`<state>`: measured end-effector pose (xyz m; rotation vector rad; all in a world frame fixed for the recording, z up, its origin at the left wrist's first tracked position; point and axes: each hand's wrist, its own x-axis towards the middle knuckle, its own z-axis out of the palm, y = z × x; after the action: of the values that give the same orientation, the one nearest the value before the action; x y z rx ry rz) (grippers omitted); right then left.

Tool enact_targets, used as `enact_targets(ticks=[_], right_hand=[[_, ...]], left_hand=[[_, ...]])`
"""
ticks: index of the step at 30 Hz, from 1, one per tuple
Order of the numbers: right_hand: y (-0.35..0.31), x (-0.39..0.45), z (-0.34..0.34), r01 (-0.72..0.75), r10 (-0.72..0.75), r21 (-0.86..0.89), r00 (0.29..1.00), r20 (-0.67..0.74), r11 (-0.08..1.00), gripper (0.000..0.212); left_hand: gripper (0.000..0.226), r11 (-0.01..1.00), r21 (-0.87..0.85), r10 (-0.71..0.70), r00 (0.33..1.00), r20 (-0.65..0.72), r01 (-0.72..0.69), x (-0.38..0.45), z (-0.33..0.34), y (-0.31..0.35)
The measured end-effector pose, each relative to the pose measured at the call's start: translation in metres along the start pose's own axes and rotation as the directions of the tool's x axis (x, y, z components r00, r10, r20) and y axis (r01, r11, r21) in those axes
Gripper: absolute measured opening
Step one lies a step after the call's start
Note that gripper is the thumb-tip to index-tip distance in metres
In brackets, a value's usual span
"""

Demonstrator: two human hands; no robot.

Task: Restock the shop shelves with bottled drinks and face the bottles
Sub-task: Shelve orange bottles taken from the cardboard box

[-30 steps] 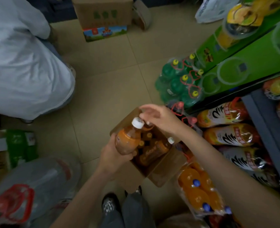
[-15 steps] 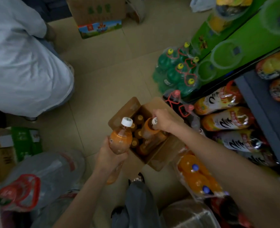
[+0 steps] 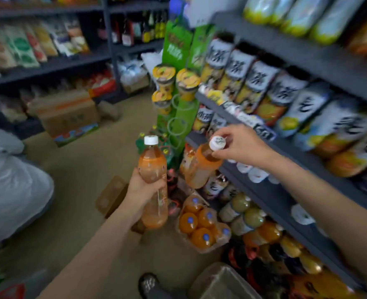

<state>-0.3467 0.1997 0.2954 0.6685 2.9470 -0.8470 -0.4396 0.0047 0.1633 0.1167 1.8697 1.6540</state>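
Near field, 6 o'clock: a dark shoe (image 3: pixel 148 284) on the tan floor (image 3: pixel 81 169); a shrink-wrapped pack of orange bottles (image 3: pixel 202 229) lies at 5 o'clock beside it.

Left hand (image 3: pixel 142 190), centre of view: fingers wrapped round the body of an upright orange drink bottle (image 3: pixel 153 180), white cap up. A second ago this bottle was held low over the open carton (image 3: pixel 113 196); it is now raised to about shelf height, and the carton sits behind the wrist on the floor, only its flaps showing.

Right hand (image 3: pixel 240 147), 2 o'clock from the left: fingertips pinch the neck and white cap of a second orange bottle (image 3: pixel 199 167), which hangs tilted, base toward 7 o'clock. Half a second ago this hand was down in the carton closing on a cap; the bottle is now lifted clear and sits just beside the front edge of the grey shelf (image 3: pixel 264 190).

View has swung from floor to shelving. Judgement: pick-up step finished, placing step begins; both bottles still off the shelf.

Farther, 1–3 o'clock: rows of labelled tea bottles (image 3: pixel 262 87) fill the upper tiers. At 12 o'clock a green cup display (image 3: pixel 178 83). At 9 o'clock a person in white (image 3: pixel 12 186), crouched. At 10 o'clock a cardboard box (image 3: pixel 68 117) and the far snack shelves (image 3: pixel 38 50), blurred.
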Motion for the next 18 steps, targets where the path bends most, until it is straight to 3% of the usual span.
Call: enact_targets(ticks=[4, 8, 13, 18], right_hand=[[0.002, -0.116, -0.127, -0.007, 0.1, 0.286, 0.945, -0.311, 0.958, 0.016], [0.01, -0.209, -0.21, 0.148, 0.202, 0.49, 0.782, -0.59, 0.859, 0.009], [0.038, -0.317, -0.269, 0.344, 0.381, 0.562, 0.467, -0.798, 0.752, 0.009], [0.088, -0.443, -0.31, 0.427, 0.507, 0.487, 0.075, -0.859, 0.762, 0.01]], left_hand=[[0.046, 0.988, 0.053, 0.132, 0.977, 0.168, -0.142, -0.073, 0.069, 0.084], [0.038, 0.953, 0.079, 0.242, 0.891, 0.385, -0.293, -0.14, 0.148, 0.151], [0.038, 0.834, 0.114, 0.373, 0.705, 0.603, -0.539, -0.214, 0.247, 0.196], [0.057, 0.687, 0.044, 0.481, 0.5, 0.72, -0.725, -0.301, 0.361, 0.209]])
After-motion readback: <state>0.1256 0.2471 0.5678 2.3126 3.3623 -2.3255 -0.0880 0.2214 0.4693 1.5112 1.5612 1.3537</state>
